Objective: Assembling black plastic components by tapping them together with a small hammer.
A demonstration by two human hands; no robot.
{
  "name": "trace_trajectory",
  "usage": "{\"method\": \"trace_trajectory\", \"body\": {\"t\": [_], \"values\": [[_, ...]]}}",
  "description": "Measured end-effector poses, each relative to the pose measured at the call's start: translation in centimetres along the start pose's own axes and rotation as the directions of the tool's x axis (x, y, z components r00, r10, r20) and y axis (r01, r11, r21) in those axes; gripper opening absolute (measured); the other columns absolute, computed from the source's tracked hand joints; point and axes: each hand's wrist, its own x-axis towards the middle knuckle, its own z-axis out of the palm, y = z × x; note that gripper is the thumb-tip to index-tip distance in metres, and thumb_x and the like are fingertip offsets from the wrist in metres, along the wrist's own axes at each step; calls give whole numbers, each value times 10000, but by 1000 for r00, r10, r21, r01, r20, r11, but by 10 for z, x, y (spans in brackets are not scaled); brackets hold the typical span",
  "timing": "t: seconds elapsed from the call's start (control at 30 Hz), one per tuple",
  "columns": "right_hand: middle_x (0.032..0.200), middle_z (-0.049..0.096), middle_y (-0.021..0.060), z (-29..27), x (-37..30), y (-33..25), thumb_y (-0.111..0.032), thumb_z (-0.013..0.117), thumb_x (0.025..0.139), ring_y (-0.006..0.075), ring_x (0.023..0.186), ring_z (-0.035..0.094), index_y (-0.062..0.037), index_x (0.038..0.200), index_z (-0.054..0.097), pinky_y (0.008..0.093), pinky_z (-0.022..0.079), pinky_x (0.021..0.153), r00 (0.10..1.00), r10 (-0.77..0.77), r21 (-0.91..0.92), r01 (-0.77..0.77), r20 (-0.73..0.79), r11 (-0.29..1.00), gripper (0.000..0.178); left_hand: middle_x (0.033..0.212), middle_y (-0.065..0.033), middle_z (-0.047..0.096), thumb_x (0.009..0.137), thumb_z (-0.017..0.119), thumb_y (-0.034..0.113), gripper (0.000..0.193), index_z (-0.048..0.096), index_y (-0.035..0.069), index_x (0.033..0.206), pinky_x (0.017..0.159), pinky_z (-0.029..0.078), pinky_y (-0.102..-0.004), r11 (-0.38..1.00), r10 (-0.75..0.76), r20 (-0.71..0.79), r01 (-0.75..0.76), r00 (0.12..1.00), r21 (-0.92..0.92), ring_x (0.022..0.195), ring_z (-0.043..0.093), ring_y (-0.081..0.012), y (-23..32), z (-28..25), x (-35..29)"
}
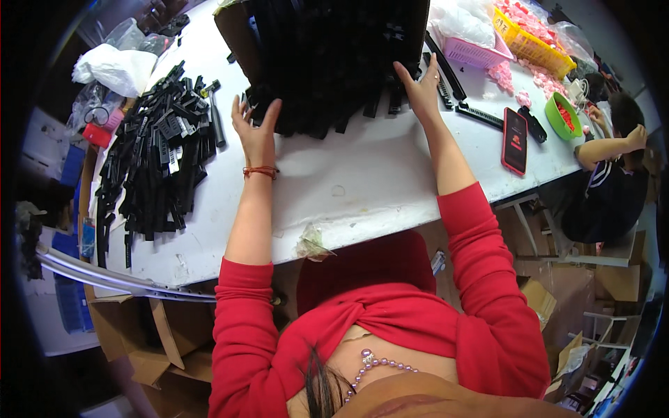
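A cardboard box lies with its opening toward me at the far middle of the table, filled with long black plastic pieces. Some of them jut out over its near edge onto the white tabletop. My left hand is at the near left corner of this heap, thumb and fingers apart. At the heap's right side is my right hand, its thumb and forefinger spread. Whether either hand touches the pieces or the box is unclear. The inside of the box is too dark to make out single pieces.
A large pile of black strips covers the table's left. To the right lie a red-edged phone, loose black strips, a green bowl, a yellow basket and a lilac basket. Another person sits at far right.
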Motion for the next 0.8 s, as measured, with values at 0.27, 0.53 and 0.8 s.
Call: {"method": "trace_trajectory", "body": {"t": [0.27, 0.53, 0.8], "values": [[1485, 370, 280, 56, 19, 12, -545, 603, 925, 402, 1394, 336, -17, 1517, 270, 419, 285, 1150, 994, 108, 243, -103, -9, 965, 861, 1467, -203, 461, 892, 661, 550, 806, 365, 140, 1520, 1144, 328, -417, 999, -46, -96, 45, 994, -13, 1369, 426, -358, 4, 11, 0], [1438, 408, 275, 84, 15, -4, -493, 552, 958, 432, 1337, 370, -12, 1486, 298, 451, 309, 1126, 977, 9, 183, 31, -215, 983, 758, 1203, -151, 593, 941, 638, 412, 474, 572, 114, 1303, 966, 478, -414, 979, 129, -424, -46, 896, 200, 1115, 579, -315, 14, 51, 9], [1396, 410, 323, 111, 41, 15, -501, 555, 956, 452, 1302, 379, 66, 1451, 295, 457, 306, 1115, 964, -97, 126, 132, -249, 983, 796, 1114, -135, 571, 935, 649, 348, 415, 585, 112, 1271, 907, 514, -410, 975, 138, -541, -20, 829, 219, 1030, 597, -302, 2, 83, 31]]}}
